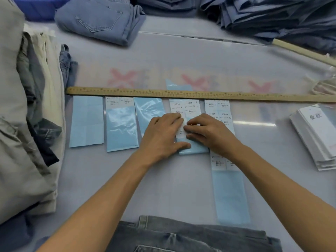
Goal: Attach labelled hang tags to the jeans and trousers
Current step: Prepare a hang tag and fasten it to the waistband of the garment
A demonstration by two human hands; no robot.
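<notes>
Flanking hands [163, 135] | ruler [200, 94], tag stack [316, 135], folded jeans [101, 20], trousers pile [27, 106]

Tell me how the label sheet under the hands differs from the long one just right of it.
The label sheet under the hands is short, ending near the wrists; the long sheet reaches almost to the grey jeans. The left hand presses the short one while the right hand picks at a label; the long one is merely crossed by the right wrist. Both have pale blue backing, white printed labels, and tops under the wooden ruler.
</notes>
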